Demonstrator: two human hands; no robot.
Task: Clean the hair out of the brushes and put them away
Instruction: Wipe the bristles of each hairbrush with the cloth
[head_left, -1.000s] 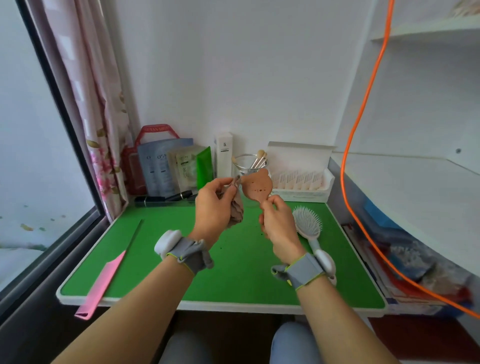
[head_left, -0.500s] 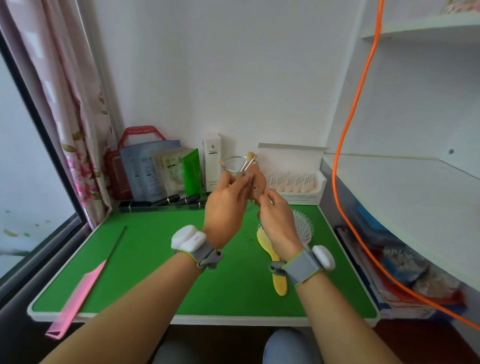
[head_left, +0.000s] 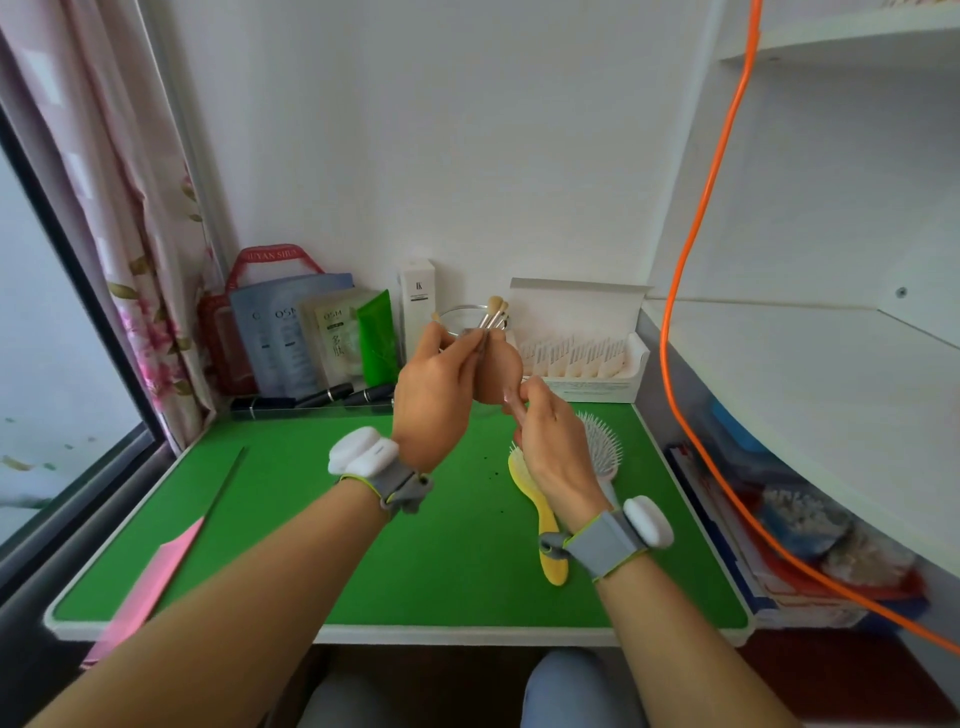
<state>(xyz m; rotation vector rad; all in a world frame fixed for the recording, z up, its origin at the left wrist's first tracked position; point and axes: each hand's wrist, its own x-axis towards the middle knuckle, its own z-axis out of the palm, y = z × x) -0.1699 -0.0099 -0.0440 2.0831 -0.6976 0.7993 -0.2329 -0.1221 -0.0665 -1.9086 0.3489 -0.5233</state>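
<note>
The right grip (head_left: 550, 441) grasps the brown brush (head_left: 498, 374) by its handle, above the green surface (head_left: 311, 519). The left grip (head_left: 436, 395) pinches a grey bit (head_left: 480, 336) at its top edge. The brush has turned face-away, so hair-picking probably continues.

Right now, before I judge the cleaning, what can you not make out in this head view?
Head view only:
- Brown brush: bristles out of sight, partly behind the left hand; hair left in it unknown.
- Left fingers pinch at its top; any hair there too small.
- Yellow brush, white brush: partly behind the right hand.
- Pink comb: near end behind the left forearm.
</note>
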